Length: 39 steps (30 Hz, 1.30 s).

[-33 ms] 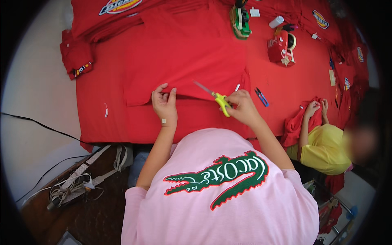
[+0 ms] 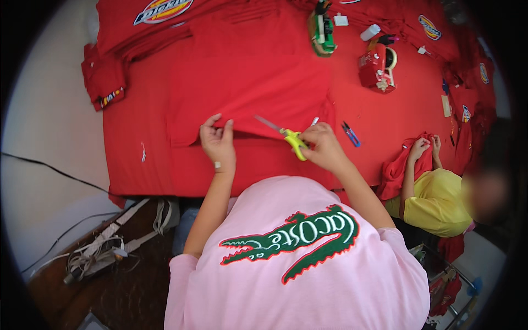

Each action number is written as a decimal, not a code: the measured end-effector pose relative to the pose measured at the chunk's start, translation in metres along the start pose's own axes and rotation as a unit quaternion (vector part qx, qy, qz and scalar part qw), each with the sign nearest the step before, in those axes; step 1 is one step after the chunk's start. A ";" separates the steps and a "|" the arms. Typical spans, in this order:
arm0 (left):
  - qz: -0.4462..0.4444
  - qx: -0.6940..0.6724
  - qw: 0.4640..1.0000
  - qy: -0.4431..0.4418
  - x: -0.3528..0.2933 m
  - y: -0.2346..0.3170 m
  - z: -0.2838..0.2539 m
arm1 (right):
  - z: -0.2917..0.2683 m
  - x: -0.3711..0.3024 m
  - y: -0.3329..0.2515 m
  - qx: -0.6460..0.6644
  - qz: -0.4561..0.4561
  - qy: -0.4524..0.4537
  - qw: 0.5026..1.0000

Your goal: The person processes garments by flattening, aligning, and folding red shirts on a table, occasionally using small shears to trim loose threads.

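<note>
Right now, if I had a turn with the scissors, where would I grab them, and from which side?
Probably best by the yellow handles, coming from the near right, where the right hand has them. The scissors slant, with the blade pointing away and left over the red cloth, so fingers on the handles should stay clear of it.

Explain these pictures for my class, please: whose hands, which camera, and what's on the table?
There is no machine: a person works bare-handed, seen from a camera worn on the head and looking down; its wide lens bends straight edges. The right hand holds yellow-handled scissors. The left hand is at the near edge of a red cloth; its grip is unclear. The red table bears blue snips, a red tape dispenser and red garments. At right, a co-worker in yellow handles red fabric.
</note>
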State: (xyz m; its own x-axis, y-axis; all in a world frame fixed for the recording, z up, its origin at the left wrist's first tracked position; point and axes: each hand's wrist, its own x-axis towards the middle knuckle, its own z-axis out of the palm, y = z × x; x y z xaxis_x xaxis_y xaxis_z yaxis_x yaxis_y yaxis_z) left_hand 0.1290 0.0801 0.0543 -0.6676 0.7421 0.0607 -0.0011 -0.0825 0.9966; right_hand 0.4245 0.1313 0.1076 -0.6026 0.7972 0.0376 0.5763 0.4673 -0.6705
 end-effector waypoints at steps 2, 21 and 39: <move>0.020 -0.013 1.000 0.018 0.013 0.020 0.005 | -0.012 0.016 -0.016 -0.001 -0.038 -0.022 0.999; 0.068 0.086 0.993 -0.040 0.021 0.084 -0.001 | -0.012 0.048 -0.037 0.019 -0.075 0.001 0.997; 0.086 -0.036 0.995 -0.048 0.011 0.093 -0.009 | 0.001 0.098 -0.073 0.017 -0.126 -0.025 0.992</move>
State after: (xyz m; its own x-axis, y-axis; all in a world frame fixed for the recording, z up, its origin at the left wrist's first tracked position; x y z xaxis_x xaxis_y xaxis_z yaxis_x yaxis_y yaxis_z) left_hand 0.1146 0.0742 0.1476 -0.5881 0.7731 0.2377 0.0514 -0.2575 0.9649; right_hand 0.3230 0.1754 0.1595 -0.7522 0.6362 0.1718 0.3851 0.6358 -0.6689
